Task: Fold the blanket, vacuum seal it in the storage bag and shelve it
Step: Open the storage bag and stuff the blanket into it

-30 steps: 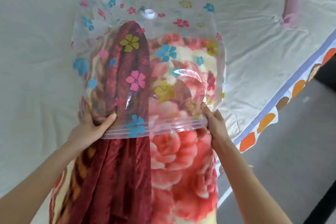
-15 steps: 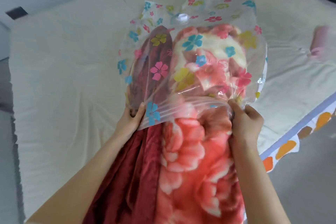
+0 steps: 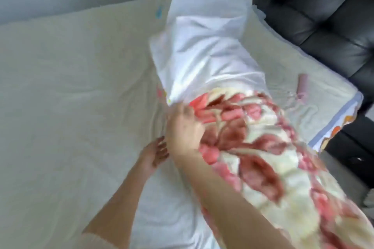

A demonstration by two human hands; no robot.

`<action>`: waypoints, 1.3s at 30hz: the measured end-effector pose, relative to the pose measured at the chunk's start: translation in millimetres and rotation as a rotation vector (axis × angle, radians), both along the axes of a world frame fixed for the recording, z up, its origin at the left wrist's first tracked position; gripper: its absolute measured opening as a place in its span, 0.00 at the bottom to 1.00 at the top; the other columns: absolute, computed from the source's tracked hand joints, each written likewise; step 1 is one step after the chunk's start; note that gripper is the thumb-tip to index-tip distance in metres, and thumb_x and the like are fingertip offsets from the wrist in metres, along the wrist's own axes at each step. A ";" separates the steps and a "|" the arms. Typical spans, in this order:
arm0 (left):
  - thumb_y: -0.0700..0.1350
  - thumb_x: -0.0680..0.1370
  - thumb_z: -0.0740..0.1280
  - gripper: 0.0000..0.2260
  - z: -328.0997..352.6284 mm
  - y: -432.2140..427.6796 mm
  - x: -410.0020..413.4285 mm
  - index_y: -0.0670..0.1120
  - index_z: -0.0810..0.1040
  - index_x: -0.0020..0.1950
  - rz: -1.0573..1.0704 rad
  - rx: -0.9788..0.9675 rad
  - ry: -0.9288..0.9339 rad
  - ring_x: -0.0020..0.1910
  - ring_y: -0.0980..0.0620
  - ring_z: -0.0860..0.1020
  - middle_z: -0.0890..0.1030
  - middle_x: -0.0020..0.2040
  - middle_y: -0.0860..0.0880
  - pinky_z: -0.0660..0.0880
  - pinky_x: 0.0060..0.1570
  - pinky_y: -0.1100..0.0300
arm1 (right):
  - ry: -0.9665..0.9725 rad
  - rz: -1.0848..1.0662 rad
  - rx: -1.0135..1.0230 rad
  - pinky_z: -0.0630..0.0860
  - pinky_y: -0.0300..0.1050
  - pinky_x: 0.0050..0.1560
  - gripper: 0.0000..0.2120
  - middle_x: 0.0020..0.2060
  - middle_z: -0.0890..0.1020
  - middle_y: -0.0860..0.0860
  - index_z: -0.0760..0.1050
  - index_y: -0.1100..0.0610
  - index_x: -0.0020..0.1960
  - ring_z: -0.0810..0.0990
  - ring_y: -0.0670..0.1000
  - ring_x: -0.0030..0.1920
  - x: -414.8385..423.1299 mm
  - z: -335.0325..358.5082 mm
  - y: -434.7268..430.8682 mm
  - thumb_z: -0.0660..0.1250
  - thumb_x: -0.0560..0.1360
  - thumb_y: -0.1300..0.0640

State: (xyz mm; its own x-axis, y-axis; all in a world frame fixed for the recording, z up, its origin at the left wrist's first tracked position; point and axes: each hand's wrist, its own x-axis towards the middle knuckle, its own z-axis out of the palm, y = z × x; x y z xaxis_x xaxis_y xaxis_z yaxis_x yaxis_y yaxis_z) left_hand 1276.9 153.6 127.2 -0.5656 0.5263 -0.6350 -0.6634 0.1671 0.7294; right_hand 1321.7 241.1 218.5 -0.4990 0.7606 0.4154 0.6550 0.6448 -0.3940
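Nearest the camera, the folded blanket (image 3: 273, 157), patterned in pink, red and cream, is seen crossing the lower right of the view, with roughly its near half outside the storage bag (image 3: 204, 46). The right hand (image 3: 185, 125) is pressed against the blanket just at the bag's mouth; through the blur it cannot be told whether its fingers are curled round the bag's edge or laid flat. The left hand (image 3: 154, 154) is held just beside it, low over the bed (image 3: 70, 97), fingers loosely extended and nothing gripped. Beyond the hands, the bag is seen white side up, angled away over the bed. A small pink object (image 3: 303, 87), too blurred to identify, is lying well apart on the far right. The bagging step is judged to be in hand. Next, the mouth would need to be gripped on both sides and drawn over the remaining blanket before any sealing.
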 end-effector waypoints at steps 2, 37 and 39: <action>0.41 0.82 0.55 0.12 -6.3 -49.0 -36.0 0.42 0.73 0.62 0.130 -0.164 0.067 0.52 0.45 0.78 0.78 0.55 0.42 0.73 0.49 0.58 | -0.583 0.224 -0.372 0.76 0.50 0.51 0.30 0.60 0.74 0.65 0.65 0.59 0.69 0.77 0.61 0.57 -1.9 -75.9 -38.6 0.71 0.70 0.57; 0.44 0.69 0.62 0.13 -110.2 -59.0 30.7 0.42 0.76 0.52 -0.566 -0.626 1.659 0.47 0.42 0.75 0.77 0.48 0.45 0.73 0.46 0.50 | 0.108 0.341 -0.060 0.78 0.43 0.51 0.12 0.50 0.84 0.55 0.82 0.62 0.51 0.83 0.53 0.50 176.7 -123.6 88.4 0.64 0.74 0.57; 0.40 0.68 0.70 0.17 -116.5 -63.6 22.3 0.40 0.75 0.55 -0.436 -0.750 1.538 0.50 0.37 0.74 0.75 0.52 0.40 0.74 0.50 0.47 | 0.045 0.287 0.080 0.79 0.47 0.38 0.11 0.48 0.84 0.54 0.81 0.62 0.53 0.83 0.55 0.42 172.4 -124.0 91.8 0.66 0.74 0.58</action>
State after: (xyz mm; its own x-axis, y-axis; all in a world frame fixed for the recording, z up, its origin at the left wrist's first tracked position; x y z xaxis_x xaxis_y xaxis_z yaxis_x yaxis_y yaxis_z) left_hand 1299.3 90.0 10.7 -0.7390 0.6601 0.1348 0.6672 0.6893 0.2825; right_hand 1494.2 332.9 94.5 -0.6688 0.5549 0.4948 0.4241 0.8314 -0.3591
